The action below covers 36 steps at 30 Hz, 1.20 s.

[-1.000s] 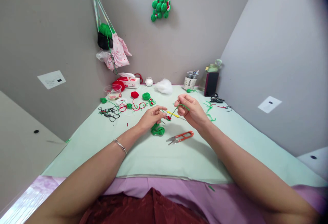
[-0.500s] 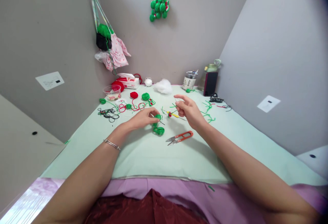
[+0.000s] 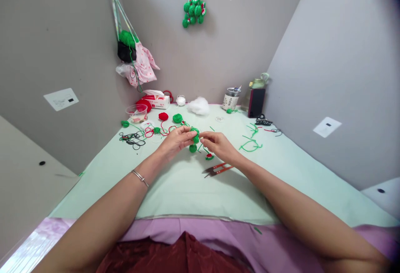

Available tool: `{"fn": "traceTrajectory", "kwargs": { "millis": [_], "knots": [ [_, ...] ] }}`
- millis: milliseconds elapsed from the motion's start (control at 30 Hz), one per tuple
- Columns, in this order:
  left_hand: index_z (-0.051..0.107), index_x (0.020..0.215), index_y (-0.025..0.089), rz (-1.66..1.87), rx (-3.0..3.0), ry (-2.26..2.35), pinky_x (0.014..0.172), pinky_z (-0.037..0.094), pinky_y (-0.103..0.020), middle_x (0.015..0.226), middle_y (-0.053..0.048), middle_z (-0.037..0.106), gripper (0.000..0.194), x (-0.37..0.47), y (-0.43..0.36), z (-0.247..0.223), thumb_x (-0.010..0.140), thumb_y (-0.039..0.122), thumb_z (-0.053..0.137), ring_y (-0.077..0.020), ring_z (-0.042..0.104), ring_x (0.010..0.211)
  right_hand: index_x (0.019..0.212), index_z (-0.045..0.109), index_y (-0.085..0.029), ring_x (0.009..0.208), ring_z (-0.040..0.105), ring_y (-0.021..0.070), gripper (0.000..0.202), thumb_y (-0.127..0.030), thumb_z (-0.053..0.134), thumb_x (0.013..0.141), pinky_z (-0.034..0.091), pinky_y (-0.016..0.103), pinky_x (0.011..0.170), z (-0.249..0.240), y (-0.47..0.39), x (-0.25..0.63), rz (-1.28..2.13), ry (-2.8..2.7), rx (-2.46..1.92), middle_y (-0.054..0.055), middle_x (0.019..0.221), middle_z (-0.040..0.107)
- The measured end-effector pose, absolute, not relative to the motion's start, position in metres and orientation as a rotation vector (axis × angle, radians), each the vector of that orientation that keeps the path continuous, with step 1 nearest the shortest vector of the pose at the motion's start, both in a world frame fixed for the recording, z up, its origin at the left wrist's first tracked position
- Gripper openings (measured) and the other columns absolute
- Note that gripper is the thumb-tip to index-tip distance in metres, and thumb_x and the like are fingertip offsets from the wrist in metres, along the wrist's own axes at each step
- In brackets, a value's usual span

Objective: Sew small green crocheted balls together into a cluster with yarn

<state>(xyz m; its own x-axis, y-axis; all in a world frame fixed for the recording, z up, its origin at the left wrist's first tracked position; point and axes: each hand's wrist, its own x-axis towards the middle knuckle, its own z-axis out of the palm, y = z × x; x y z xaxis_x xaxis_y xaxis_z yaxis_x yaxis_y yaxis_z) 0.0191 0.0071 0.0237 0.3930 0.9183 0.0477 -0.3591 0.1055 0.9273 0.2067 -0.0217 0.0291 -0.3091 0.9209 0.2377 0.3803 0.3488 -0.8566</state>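
In my left hand, the fingers close on a green crocheted piece, whose round green lobes hang below the fingertips. My right hand is pinched right beside that piece, its fingertips close to my left ones. A green strand of yarn runs from the right fingertips down to a small red, white and green crocheted piece. Whether those fingertips also hold a needle is too small to tell. Orange-handled thread snips lie under my right wrist, partly covered by it.
Green yarn scraps lie to the right, near a black claw clip. Behind stand a phone, a pen tin, white stuffing and a tissue box. Tangled black cord and a plastic tub are left.
My right hand has come down and left to meet my left hand. The green piece is raised off the table, and the small red piece now hangs nearer the snips.
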Motion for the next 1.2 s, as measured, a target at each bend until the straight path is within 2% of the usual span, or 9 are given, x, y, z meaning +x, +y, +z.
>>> {"fn": "traceTrajectory", "kwargs": {
  "millis": [100, 200, 267, 500, 700, 900, 1033, 1133, 1200],
  "knots": [
    [0.061, 0.087, 0.013, 1.033, 1.058, 0.623, 0.082, 0.052, -0.027, 0.085, -0.001, 0.066, 0.031, 0.020, 0.008, 0.022, 0.069, 0.026, 0.083, -0.0102, 0.064, 0.077, 0.099, 0.065, -0.014, 0.053, 0.041, 0.0098, 0.025, -0.029, 0.054, 0.082, 0.035, 0.024, 0.051, 0.024, -0.021, 0.204, 0.945, -1.863, -1.104, -0.005, 0.059, 0.047],
    [0.061, 0.092, 0.014, 1.030, 1.029, 0.614, 0.080, 0.053, -0.026, 0.084, 0.000, 0.068, 0.033, 0.019, 0.008, 0.022, 0.069, 0.024, 0.084, -0.0105, 0.066, 0.075, 0.081, 0.061, -0.016, 0.050, 0.042, 0.0090, 0.014, -0.029, 0.055, 0.081, 0.036, 0.023, 0.050, 0.021, -0.019, 0.204, 1.088, -1.853, -1.088, -0.006, 0.057, 0.046],
    [0.061, 0.096, 0.015, 1.018, 1.022, 0.607, 0.078, 0.054, -0.025, 0.084, 0.000, 0.069, 0.035, 0.017, 0.009, 0.022, 0.070, 0.023, 0.083, -0.0109, 0.068, 0.074, 0.075, 0.059, -0.017, 0.049, 0.041, 0.0086, 0.016, -0.031, 0.057, 0.080, 0.037, 0.023, 0.050, 0.023, -0.018, 0.206, 1.165, -1.819, -1.084, -0.006, 0.056, 0.046],
    [0.063, 0.098, 0.015, 1.032, 0.978, 0.566, 0.077, 0.056, -0.023, 0.088, 0.000, 0.071, 0.033, 0.013, 0.012, 0.023, 0.071, 0.016, 0.081, -0.0106, 0.070, 0.073, 0.097, 0.065, -0.014, 0.051, 0.043, 0.0085, 0.030, -0.037, 0.066, 0.079, 0.036, 0.025, 0.052, 0.030, -0.020, 0.210, 1.341, -1.737, -1.009, -0.005, 0.060, 0.050],
    [0.065, 0.097, 0.015, 1.051, 0.959, 0.541, 0.072, 0.056, -0.023, 0.086, 0.000, 0.070, 0.030, 0.016, 0.011, 0.022, 0.073, 0.021, 0.081, -0.0110, 0.069, 0.073, 0.080, 0.062, -0.015, 0.050, 0.040, 0.0072, 0.024, -0.039, 0.068, 0.080, 0.033, 0.024, 0.051, 0.024, -0.019, 0.207, 1.388, -1.797, -0.986, -0.005, 0.058, 0.049],
    [0.068, 0.087, 0.015, 1.214, 0.966, 0.717, 0.068, 0.053, -0.021, 0.087, -0.002, 0.069, 0.025, 0.005, 0.024, 0.018, 0.073, 0.032, 0.080, -0.0063, 0.061, 0.064, 0.086, 0.066, -0.013, 0.050, 0.042, 0.0070, 0.027, -0.038, 0.071, 0.078, 0.036, 0.024, 0.051, 0.035, -0.022, 0.211, 1.452, -1.683, -0.987, -0.004, 0.059, 0.053],
    [0.071, 0.083, 0.017, 1.464, 1.221, 1.034, 0.088, 0.051, -0.034, 0.098, -0.005, 0.071, 0.027, -0.015, 0.040, 0.017, 0.081, 0.045, 0.069, -0.0141, 0.063, 0.079, 0.084, 0.066, -0.013, 0.050, 0.040, 0.0064, 0.026, -0.034, 0.076, 0.075, 0.033, 0.022, 0.050, 0.038, -0.020, 0.215, 1.582, -1.528, -0.920, -0.005, 0.056, 0.051],
    [0.073, 0.080, 0.019, 1.679, 1.667, 1.310, 0.110, 0.036, -0.042, 0.111, -0.007, 0.068, 0.016, -0.022, 0.045, 0.018, 0.081, 0.034, 0.068, -0.0242, 0.058, 0.113, 0.085, 0.068, -0.012, 0.051, 0.038, 0.0053, 0.024, -0.031, 0.078, 0.074, 0.029, 0.021, 0.049, 0.037, -0.017, 0.217, 1.685, -1.420, -0.864, -0.004, 0.058, 0.052],
    [0.073, 0.095, 0.021, 1.711, 1.803, 1.297, 0.114, 0.031, -0.044, 0.123, -0.008, 0.064, 0.020, -0.019, 0.041, 0.019, 0.076, 0.026, 0.071, -0.0262, 0.052, 0.124, 0.086, 0.069, -0.012, 0.051, 0.037, 0.0046, 0.023, -0.029, 0.078, 0.074, 0.027, 0.020, 0.048, 0.036, -0.015, 0.219, 1.715, -1.373, -0.846, -0.003, 0.060, 0.052]
  ]
}}
